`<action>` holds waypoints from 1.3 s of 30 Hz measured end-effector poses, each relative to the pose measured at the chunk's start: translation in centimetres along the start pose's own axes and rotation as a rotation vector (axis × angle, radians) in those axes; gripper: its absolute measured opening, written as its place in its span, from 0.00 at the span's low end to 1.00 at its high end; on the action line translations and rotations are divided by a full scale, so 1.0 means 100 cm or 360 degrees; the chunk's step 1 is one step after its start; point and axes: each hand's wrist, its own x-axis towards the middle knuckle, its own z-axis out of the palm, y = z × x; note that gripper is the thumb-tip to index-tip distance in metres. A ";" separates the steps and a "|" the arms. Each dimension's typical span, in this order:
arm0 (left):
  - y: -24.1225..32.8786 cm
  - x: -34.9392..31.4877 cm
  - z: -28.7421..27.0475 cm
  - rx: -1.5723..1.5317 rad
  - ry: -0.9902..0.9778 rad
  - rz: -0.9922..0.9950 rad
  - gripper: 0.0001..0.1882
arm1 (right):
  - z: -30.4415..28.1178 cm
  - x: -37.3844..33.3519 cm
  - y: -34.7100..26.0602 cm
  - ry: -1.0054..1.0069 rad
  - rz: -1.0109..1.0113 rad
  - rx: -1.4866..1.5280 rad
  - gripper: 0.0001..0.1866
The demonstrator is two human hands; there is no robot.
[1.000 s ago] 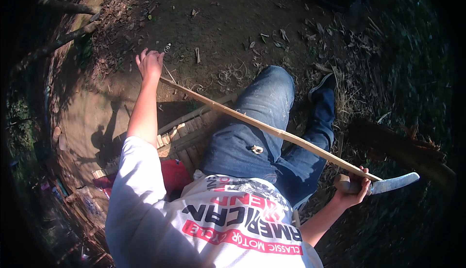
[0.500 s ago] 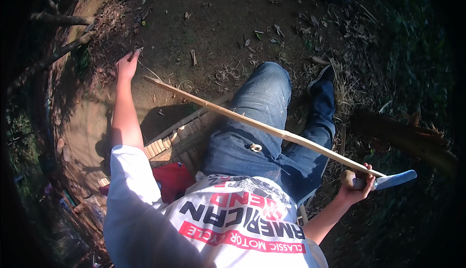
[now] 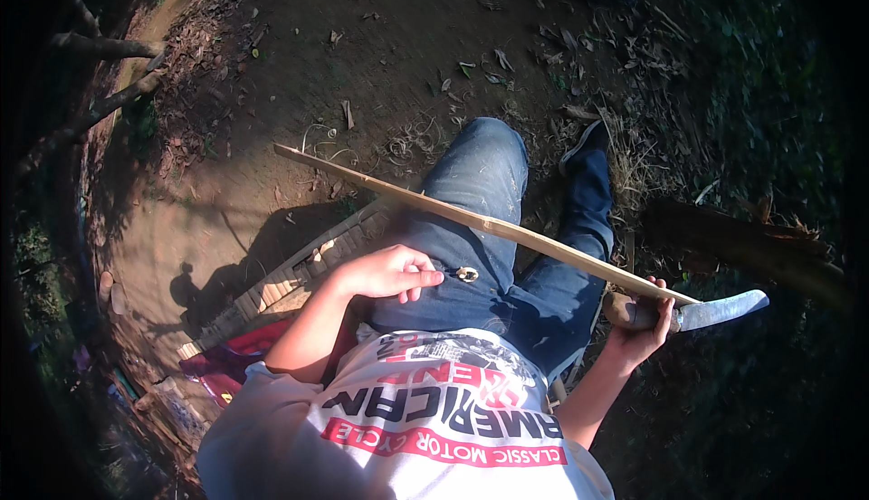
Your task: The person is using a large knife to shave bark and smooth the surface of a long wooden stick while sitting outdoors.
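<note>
Over the jeans [image 3: 475, 174], left hand [image 3: 396, 273] loosely curled, thumb rightward.

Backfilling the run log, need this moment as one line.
left hand: beside curled shaving on jeans, nothing visibly held | right hand: holds knife and wooden strip | strip: across jeans, far end free

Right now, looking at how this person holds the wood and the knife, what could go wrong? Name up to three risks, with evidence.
1. The right hand could get cut: it grips both the knife and the wooden strip, close to the blade.
2. The strip might swing or tip, since it is held only near one end; the left hand is off it.
</note>
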 end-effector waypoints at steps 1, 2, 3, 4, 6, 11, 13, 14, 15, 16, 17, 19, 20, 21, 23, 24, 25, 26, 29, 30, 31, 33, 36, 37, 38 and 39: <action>0.013 0.002 0.007 -0.0059 0.0100 0.0112 0.27 | 0.003 -0.001 0.004 -0.0031 -0.0013 -0.0002 0.18; 0.028 0.002 0.013 -0.0117 0.0197 0.0224 0.29 | 0.008 -0.004 0.009 0.0039 -0.0003 -0.0001 0.17; 0.035 0.006 0.022 -0.0069 0.0074 0.0229 0.33 | 0.008 -0.005 0.016 0.0060 0.0033 0.0063 0.16; 0.040 0.012 0.031 0.0027 -0.0030 0.0232 0.37 | 0.013 -0.007 0.022 0.0071 0.0076 0.0125 0.15; 0.040 0.037 0.049 -0.0066 -0.0020 0.0280 0.42 | 0.024 -0.012 0.032 0.0116 0.0125 0.0042 0.14; 0.058 0.091 0.081 -0.1195 0.0374 0.0913 0.29 | 0.060 -0.028 0.049 0.0143 0.0299 0.0181 0.15; 0.065 0.102 0.073 -0.1248 0.0607 0.1163 0.20 | 0.065 -0.030 0.051 0.0043 0.0387 0.0236 0.18; 0.067 0.106 0.065 -0.1206 0.0748 0.1283 0.16 | 0.063 -0.029 0.051 -0.0079 0.0429 0.0324 0.17; 0.084 0.099 0.056 -0.1139 0.0890 0.1424 0.10 | 0.073 -0.027 0.043 -0.0120 0.0564 0.0321 0.15; 0.097 0.093 0.045 -0.1103 0.0950 0.1481 0.09 | 0.082 -0.027 0.036 -0.0157 0.0701 0.0321 0.14; 0.110 0.084 0.033 -0.1085 0.1052 0.1482 0.08 | 0.078 -0.022 0.036 -0.0220 0.0813 0.0379 0.13; 0.133 0.078 -0.007 -0.1221 0.1179 0.1764 0.07 | 0.079 -0.020 0.033 -0.0306 0.1031 0.0444 0.14; 0.150 0.067 -0.026 -0.1152 0.1277 0.1815 0.07 | 0.075 -0.021 0.033 -0.0290 0.1118 0.0441 0.12; 0.174 0.045 -0.036 -0.1154 0.1360 0.1764 0.07 | 0.072 -0.023 0.032 -0.0347 0.1190 0.0374 0.12; 0.191 0.016 -0.081 -0.1036 0.1533 0.1781 0.08 | 0.066 -0.032 0.036 -0.0438 0.1350 0.0241 0.10; 0.196 0.001 -0.106 -0.0995 0.1647 0.1722 0.11 | 0.062 -0.034 0.040 -0.0470 0.1429 0.0178 0.10; 0.199 -0.016 -0.124 -0.0845 0.1739 0.1657 0.15 | 0.060 -0.036 0.042 -0.0546 0.1509 0.0153 0.10; 0.201 -0.029 -0.139 -0.0813 0.1824 0.1509 0.18 | 0.066 -0.040 0.040 -0.0491 0.1536 0.0099 0.10; 0.184 -0.051 -0.170 -0.0514 0.1927 0.1391 0.22 | 0.072 -0.042 0.036 -0.0556 0.1393 0.0004 0.09; 0.173 -0.054 -0.173 -0.0456 0.1929 0.1334 0.21 | 0.075 -0.041 0.034 -0.0568 0.1318 -0.0051 0.09; 0.160 -0.049 -0.174 -0.0205 0.1992 0.1376 0.20 | 0.077 -0.040 0.030 -0.0568 0.1237 -0.0107 0.10; 0.146 -0.031 -0.156 0.0044 0.1916 0.1298 0.17 | 0.074 -0.033 0.022 -0.0482 0.1022 -0.0252 0.11; 0.113 -0.020 -0.125 0.0430 0.1740 0.0993 0.15 | 0.074 -0.024 0.010 -0.0441 0.0684 -0.0501 0.11; 0.091 -0.011 -0.124 0.0626 0.1706 0.1023 0.14 | 0.070 -0.019 0.009 -0.0454 0.0597 -0.0591 0.10; 0.071 -0.002 -0.121 0.0821 0.1665 0.1054 0.14 | 0.066 -0.013 0.009 -0.0466 0.0510 -0.0681 0.10; 0.062 0.003 -0.106 0.0893 0.1623 0.0939 0.13 | 0.066 -0.009 0.005 -0.0446 0.0399 -0.0868 0.11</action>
